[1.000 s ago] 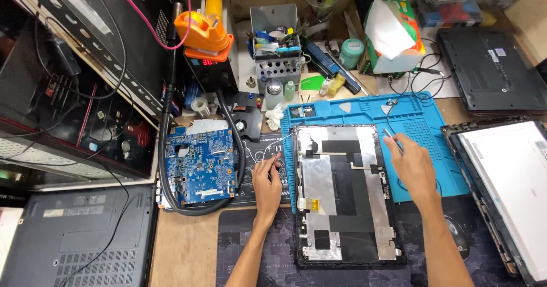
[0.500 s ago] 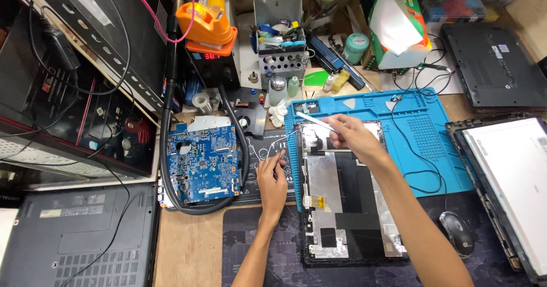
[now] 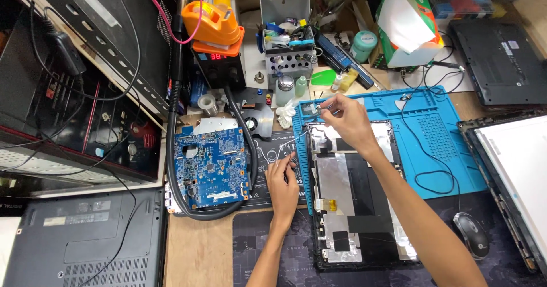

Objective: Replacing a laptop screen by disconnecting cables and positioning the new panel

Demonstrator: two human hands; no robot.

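Two bare hands worked over an opened laptop lid panel (image 3: 353, 201), a dark shell lined with silver foil that lay partly on a blue work mat (image 3: 439, 144) and partly on a dark desk pad (image 3: 296, 253). The right hand (image 3: 345, 119) reached across to the panel's top left corner, its fingers pinched together on something small and pale; what it gripped was too small to tell. The left hand (image 3: 283, 178) rested at the mat's left edge, just beside the panel, with its fingertips drawn together around thin silvery wires (image 3: 285, 150); whether it truly clamped them I cannot tell.

Left of that hand lay a blue circuit board (image 3: 212, 167), ringed by a thick black hose (image 3: 174, 150) that ran up to an orange and black hot-air station (image 3: 219, 42). Above the mat stood a grey tool rack (image 3: 288, 53) crowded with small tools, a teal-lidded jar (image 3: 363, 45) and a green tissue box (image 3: 410, 25). A thin black cable (image 3: 424, 156) looped over the mat. A black mouse (image 3: 473, 235) sat on the dark pad at the right, near a white-faced screen panel (image 3: 518, 173). One closed black laptop (image 3: 501, 59) lay at the upper right, another dark laptop (image 3: 80, 241), underside up, at the lower left.
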